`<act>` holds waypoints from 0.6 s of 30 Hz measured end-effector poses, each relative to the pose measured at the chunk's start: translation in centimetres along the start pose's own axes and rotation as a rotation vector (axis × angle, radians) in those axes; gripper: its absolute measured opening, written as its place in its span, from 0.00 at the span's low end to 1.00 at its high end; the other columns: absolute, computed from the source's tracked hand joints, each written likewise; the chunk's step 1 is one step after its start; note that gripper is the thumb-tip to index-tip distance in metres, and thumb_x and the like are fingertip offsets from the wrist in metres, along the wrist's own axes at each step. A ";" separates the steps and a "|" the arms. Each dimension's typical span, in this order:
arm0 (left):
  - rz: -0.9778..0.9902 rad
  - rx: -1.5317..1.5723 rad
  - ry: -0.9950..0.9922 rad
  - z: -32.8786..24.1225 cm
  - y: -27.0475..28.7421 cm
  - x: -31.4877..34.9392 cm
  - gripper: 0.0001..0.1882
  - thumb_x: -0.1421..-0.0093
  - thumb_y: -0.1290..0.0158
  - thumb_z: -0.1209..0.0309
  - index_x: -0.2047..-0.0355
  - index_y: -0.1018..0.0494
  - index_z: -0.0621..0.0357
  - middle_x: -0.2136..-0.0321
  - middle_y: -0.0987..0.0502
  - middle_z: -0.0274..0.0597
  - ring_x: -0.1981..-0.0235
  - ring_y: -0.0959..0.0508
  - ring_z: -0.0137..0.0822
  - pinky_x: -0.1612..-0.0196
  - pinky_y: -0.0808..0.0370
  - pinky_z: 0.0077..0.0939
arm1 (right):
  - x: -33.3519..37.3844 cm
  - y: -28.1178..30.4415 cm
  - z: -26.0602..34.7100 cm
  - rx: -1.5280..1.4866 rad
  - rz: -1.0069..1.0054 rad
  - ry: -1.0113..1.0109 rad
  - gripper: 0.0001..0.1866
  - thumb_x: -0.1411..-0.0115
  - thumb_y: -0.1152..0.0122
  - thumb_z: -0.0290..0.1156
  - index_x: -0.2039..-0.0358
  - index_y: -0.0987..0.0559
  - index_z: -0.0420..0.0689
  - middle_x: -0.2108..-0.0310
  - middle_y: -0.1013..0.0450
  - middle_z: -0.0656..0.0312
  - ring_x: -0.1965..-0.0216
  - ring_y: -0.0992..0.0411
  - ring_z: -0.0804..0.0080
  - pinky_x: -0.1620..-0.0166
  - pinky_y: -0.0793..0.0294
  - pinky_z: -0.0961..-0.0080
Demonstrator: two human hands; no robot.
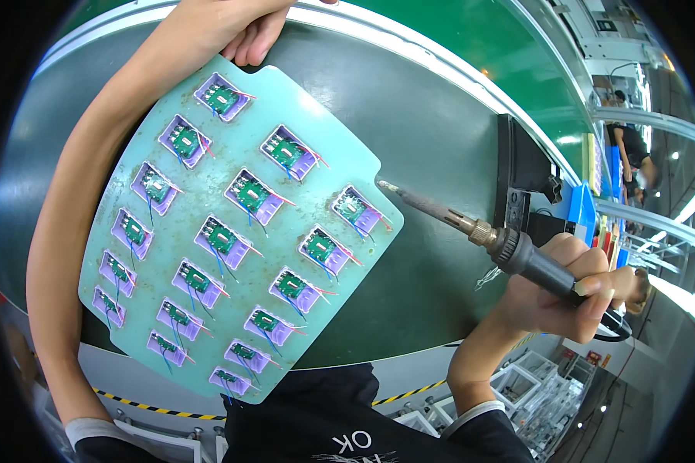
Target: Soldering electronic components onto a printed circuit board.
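My left hand [247, 31] grips the far edge of a pale green fixture plate [232, 162] that lies tilted over the dark conveyor belt [432, 123]. The plate carries several small green circuit boards [251, 193] in purple holders, with red and blue wires. My right hand [571, 289] is closed around the black handle of a soldering iron [471, 228]. Its metal tip points left and sits just off the plate's right edge, close to one board [355, 210]. A thin strand of solder wire [488, 276] hangs below the iron.
A black box [521, 181] stands at the belt's far right edge, with blue and red items beside it. Another person [633, 150] works further down the line. White wire racks [540, 386] sit low at the right. Yellow-black tape marks the near edge.
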State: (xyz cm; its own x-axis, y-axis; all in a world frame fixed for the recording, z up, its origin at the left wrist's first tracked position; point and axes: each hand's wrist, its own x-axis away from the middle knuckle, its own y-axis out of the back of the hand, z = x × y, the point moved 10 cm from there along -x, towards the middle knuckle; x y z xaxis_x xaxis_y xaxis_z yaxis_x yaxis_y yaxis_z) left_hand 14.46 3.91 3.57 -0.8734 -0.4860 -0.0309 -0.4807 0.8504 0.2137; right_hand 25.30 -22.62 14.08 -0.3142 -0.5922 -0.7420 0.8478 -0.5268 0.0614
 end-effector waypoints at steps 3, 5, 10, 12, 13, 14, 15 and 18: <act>-0.029 -0.020 0.043 0.0 0.0 -0.1 0.15 0.35 0.60 0.67 0.60 0.30 0.67 0.92 0.33 0.32 0.93 0.38 0.19 0.87 0.42 0.10 | 0.0 0.9 0.2 -0.003 -0.069 0.023 0.07 0.45 0.53 0.28 0.76 0.40 0.43 0.89 0.42 0.65 0.94 0.53 0.83 0.90 0.52 0.84; -0.032 -0.028 0.039 -0.3 -0.2 -0.1 0.15 0.35 0.60 0.67 0.60 0.30 0.66 0.92 0.33 0.31 0.93 0.38 0.19 0.87 0.42 0.10 | -0.3 0.2 0.2 -0.002 0.021 0.031 0.07 0.45 0.53 0.27 0.75 0.40 0.43 0.89 0.41 0.65 0.93 0.53 0.83 0.90 0.52 0.84; -0.074 -0.068 0.056 -0.4 -0.3 -0.1 0.15 0.35 0.60 0.67 0.61 0.29 0.65 0.92 0.32 0.31 0.93 0.37 0.18 0.87 0.43 0.10 | -0.7 -0.9 -0.3 0.042 -0.025 -0.014 0.08 0.48 0.54 0.30 0.81 0.40 0.46 0.91 0.49 0.69 0.92 0.57 0.83 0.88 0.58 0.84; -0.072 -0.073 0.055 -0.3 -0.5 -0.3 0.14 0.35 0.60 0.67 0.61 0.29 0.66 0.92 0.32 0.31 0.93 0.38 0.18 0.88 0.43 0.10 | -0.7 -1.6 -0.3 0.042 0.042 -0.007 0.07 0.49 0.54 0.30 0.80 0.40 0.46 0.92 0.49 0.68 0.93 0.58 0.83 0.89 0.58 0.84; -0.074 -0.090 0.044 -0.5 -0.6 -0.4 0.14 0.35 0.60 0.67 0.61 0.29 0.66 0.93 0.33 0.31 0.93 0.38 0.18 0.88 0.43 0.10 | -0.4 -1.4 -0.5 0.017 0.008 -0.006 0.07 0.48 0.54 0.29 0.79 0.40 0.46 0.91 0.48 0.69 0.93 0.57 0.82 0.90 0.56 0.84; -0.076 -0.107 0.033 -0.6 -0.7 -0.5 0.14 0.35 0.60 0.67 0.61 0.29 0.66 0.93 0.33 0.31 0.94 0.38 0.18 0.88 0.43 0.10 | -0.3 -1.2 -0.5 0.022 0.005 -0.010 0.07 0.48 0.54 0.29 0.79 0.40 0.46 0.91 0.48 0.69 0.93 0.57 0.82 0.90 0.56 0.84; -0.074 -0.098 0.015 -0.9 -0.8 -0.5 0.14 0.35 0.60 0.68 0.61 0.29 0.66 0.93 0.33 0.31 0.94 0.38 0.18 0.88 0.43 0.10 | -0.2 -1.3 -0.5 0.061 0.025 -0.007 0.07 0.48 0.54 0.29 0.79 0.39 0.45 0.91 0.48 0.69 0.93 0.57 0.82 0.90 0.56 0.84; -0.081 -0.118 0.010 -1.0 -0.7 -0.6 0.14 0.35 0.60 0.68 0.61 0.29 0.67 0.93 0.33 0.31 0.94 0.38 0.18 0.88 0.43 0.10 | -0.4 -2.2 -0.7 0.084 0.184 -0.027 0.06 0.48 0.53 0.29 0.79 0.39 0.45 0.90 0.47 0.69 0.93 0.56 0.82 0.90 0.55 0.84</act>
State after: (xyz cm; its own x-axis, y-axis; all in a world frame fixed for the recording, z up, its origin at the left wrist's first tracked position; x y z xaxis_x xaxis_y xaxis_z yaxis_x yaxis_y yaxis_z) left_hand 15.42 3.37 4.43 -0.8310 -0.5546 -0.0428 -0.5366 0.7789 0.3247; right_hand 23.87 -20.74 13.77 -0.1693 -0.6985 -0.6953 0.8539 -0.4562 0.2504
